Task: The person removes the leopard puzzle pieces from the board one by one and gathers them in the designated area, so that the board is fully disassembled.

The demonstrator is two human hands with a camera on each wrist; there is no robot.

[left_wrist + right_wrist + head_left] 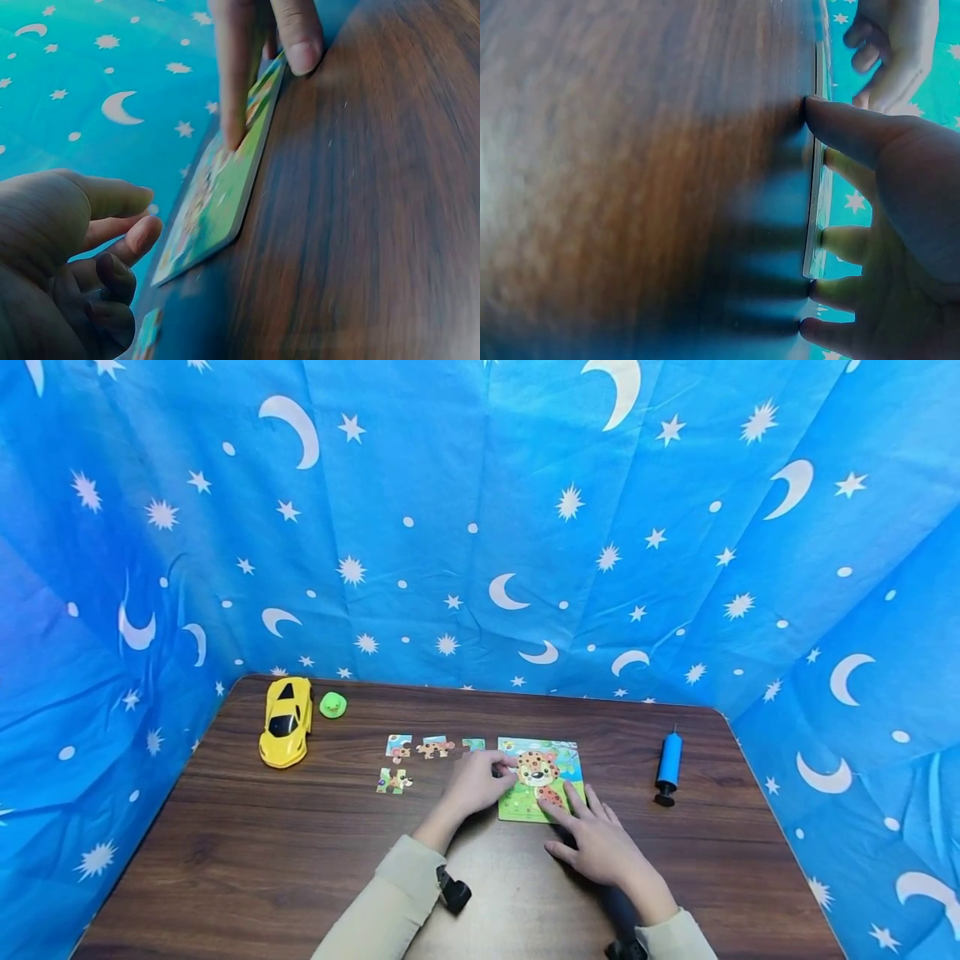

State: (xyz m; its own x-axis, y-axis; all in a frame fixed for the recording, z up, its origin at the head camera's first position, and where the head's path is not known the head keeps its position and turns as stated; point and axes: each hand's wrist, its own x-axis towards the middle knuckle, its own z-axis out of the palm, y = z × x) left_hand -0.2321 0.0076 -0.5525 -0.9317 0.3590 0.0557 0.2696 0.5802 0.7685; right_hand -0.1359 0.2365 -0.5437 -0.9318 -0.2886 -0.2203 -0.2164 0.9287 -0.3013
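Observation:
A square jigsaw puzzle board (525, 806) with a cartoon leopard lies on the table. At its left edge hovers my left hand (480, 781), its fingers loosely bent; the left wrist view shows nothing between the thumb and fingers. My right hand (600, 839) spreads over the board's lower right part, fingers extended, with some fingertips resting on the board and others on the table beside it. Left of the board lie loose puzzle pieces: a corner piece (398, 745), a spotted piece (435, 746), a joined-looking piece (393, 781) and one partly behind the left hand (472, 744).
A yellow toy car (286, 727) and a small green rubber duck (333, 704) stand at the table's back left. Toward the right lies a blue hand pump (669, 764). A blue curtain (465, 527) with moons and stars surrounds the wooden table (247, 860).

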